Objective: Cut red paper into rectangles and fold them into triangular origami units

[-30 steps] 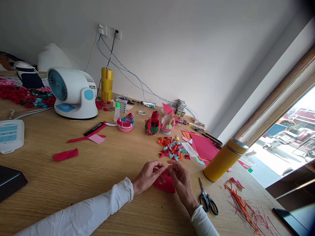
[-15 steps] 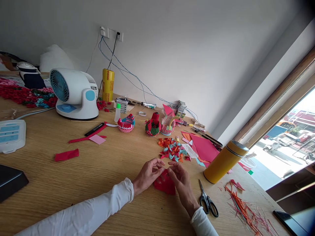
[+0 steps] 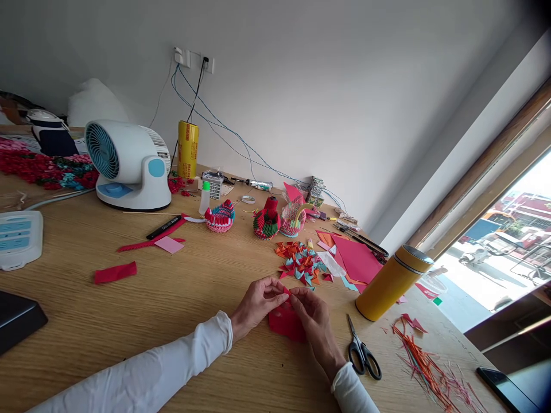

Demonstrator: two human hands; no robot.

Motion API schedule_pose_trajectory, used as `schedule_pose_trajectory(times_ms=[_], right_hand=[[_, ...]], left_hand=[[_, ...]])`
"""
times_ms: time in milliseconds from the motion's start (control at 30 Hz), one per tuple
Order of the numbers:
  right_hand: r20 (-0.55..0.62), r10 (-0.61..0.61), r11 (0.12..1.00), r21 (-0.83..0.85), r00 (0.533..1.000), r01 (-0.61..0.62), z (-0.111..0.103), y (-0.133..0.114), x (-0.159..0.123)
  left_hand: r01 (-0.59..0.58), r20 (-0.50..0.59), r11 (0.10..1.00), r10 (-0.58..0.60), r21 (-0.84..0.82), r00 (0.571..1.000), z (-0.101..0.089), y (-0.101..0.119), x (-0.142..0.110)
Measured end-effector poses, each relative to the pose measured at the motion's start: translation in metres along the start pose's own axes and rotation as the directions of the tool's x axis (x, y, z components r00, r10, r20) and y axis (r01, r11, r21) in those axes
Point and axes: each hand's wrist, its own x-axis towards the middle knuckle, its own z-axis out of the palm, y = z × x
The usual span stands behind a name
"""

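Observation:
A piece of red paper [image 3: 286,326] lies in front of me, its far edge raised between my fingers. My left hand [image 3: 260,301] pinches that edge from the left, thumb against fingertips. From the right, my right hand [image 3: 313,315] pinches the same edge, so the two sets of fingertips nearly meet. Just beyond them spreads a pile of small folded paper pieces [image 3: 303,261] in orange, red and light blue. Black-handled scissors [image 3: 364,355] rest to the right of my right hand, apart from it.
A yellow flask [image 3: 391,284] stands right of the scissors, with thin paper strips [image 3: 426,358] nearer me. Red paper sheets [image 3: 359,258] lie behind. Folded-paper baskets [image 3: 267,221], a white fan [image 3: 129,163] and a red strip [image 3: 115,272] are farther left.
Both hands have closed their fingertips on the far edge of the red paper, which now shows raised between them. Before, the fingers were apart above it. The view has shifted very slightly.

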Motion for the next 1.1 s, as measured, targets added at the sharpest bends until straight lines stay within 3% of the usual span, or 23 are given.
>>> schedule_pose_trajectory(times_ms=[333, 567, 967, 1100], right_hand=[[0.000, -0.016, 0.994, -0.111, 1.000, 0.016, 0.000, 0.001, -0.001], [0.019, -0.028, 0.988, -0.153, 0.999, 0.030, 0.002, -0.001, -0.001], [0.039, -0.021, 0.994, -0.104, 0.999, 0.025, 0.003, 0.002, -0.002], [0.015, -0.016, 0.998, -0.065, 1.000, 0.017, 0.002, 0.003, -0.001]], left_hand=[[0.036, 0.049, 0.997, -0.039, 0.063, 0.998, 0.001, 0.003, -0.001], [-0.008, 0.080, 0.992, -0.002, 0.126, 0.997, 0.001, 0.005, -0.002], [0.010, 0.070, 0.991, -0.019, 0.131, 0.997, 0.003, 0.006, -0.003], [0.015, 0.009, 0.994, -0.016, 0.110, 1.000, 0.003, 0.007, -0.003]])
